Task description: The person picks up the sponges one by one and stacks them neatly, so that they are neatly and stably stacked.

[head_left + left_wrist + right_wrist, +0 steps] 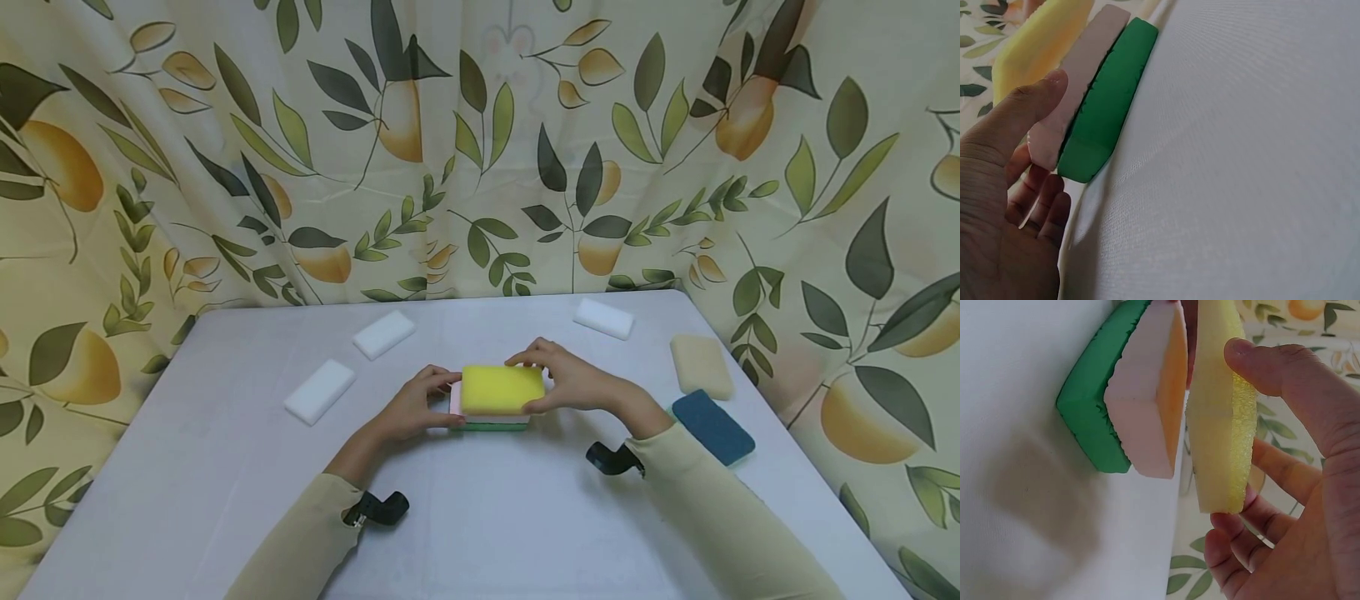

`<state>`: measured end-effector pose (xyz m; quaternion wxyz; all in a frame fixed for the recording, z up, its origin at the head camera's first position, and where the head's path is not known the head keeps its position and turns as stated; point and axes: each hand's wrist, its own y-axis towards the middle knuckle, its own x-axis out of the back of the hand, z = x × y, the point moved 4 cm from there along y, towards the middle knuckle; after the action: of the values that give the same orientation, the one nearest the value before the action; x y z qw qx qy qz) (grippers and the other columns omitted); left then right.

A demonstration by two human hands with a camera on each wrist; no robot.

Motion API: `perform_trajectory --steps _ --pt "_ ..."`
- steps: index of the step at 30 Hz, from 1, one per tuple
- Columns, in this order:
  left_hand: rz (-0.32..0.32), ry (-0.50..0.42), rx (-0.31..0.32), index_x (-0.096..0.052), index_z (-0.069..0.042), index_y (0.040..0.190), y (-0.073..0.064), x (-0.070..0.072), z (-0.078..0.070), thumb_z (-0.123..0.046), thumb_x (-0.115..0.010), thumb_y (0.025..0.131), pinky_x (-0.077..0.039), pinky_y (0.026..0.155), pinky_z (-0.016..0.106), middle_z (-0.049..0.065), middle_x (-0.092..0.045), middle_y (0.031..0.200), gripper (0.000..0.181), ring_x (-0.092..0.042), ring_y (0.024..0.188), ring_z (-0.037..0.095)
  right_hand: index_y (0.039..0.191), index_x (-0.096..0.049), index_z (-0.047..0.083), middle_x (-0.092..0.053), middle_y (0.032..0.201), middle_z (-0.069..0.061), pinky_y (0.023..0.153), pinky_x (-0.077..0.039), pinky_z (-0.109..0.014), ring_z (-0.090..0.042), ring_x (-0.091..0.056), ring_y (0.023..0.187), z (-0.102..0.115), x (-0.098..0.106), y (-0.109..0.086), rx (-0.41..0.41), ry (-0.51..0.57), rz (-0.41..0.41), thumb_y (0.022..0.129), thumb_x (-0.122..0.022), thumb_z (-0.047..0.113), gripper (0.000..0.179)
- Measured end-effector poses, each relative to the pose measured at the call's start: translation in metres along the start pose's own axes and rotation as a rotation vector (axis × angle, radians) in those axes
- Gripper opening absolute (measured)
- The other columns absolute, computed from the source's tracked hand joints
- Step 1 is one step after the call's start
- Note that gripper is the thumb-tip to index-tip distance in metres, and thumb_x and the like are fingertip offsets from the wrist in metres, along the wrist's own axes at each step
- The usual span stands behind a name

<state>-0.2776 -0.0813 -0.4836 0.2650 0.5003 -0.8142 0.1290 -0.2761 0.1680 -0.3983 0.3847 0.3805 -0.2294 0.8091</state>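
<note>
A yellow sponge is held by my right hand, thumb on the near side and fingers on the far side. In the right wrist view a narrow gap separates this yellow sponge from the pink sponge below. That pink block lies on a green sponge, which rests on the table. My left hand grips the left end of the pink sponge, its thumb on the near long side; the far fingers are partly hidden behind the stack.
Three white sponges, one at left, one at back left and one at back right, lie on the white table. A beige sponge and a dark blue sponge lie by the right edge. A patterned curtain stands behind.
</note>
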Motion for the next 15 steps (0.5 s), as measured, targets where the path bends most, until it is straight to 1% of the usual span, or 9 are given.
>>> perform_trajectory --steps 7,15 --pt "-0.008 0.004 0.009 -0.056 -0.011 0.139 -0.0006 0.0002 0.0014 -0.031 -0.088 0.073 -0.043 0.105 0.040 -0.001 -0.053 0.122 0.077 -0.054 0.117 0.019 0.133 -0.060 0.023 -0.051 0.122 0.000 0.094 -0.045 -0.048 -0.022 -0.047 0.117 0.0013 -0.0038 0.0042 -0.014 0.006 0.013 0.073 -0.085 0.040 0.067" --pt "-0.006 -0.006 -0.006 -0.056 -0.011 0.139 -0.0009 0.0000 0.0016 -0.029 -0.089 0.072 -0.043 0.105 0.040 0.000 -0.054 0.121 0.077 -0.054 0.116 0.020 0.132 -0.060 0.021 -0.051 0.122 -0.002 0.095 -0.045 -0.050 -0.023 -0.046 0.117 0.0044 -0.0063 0.0062 -0.008 0.002 0.017 0.073 -0.084 0.040 0.066"
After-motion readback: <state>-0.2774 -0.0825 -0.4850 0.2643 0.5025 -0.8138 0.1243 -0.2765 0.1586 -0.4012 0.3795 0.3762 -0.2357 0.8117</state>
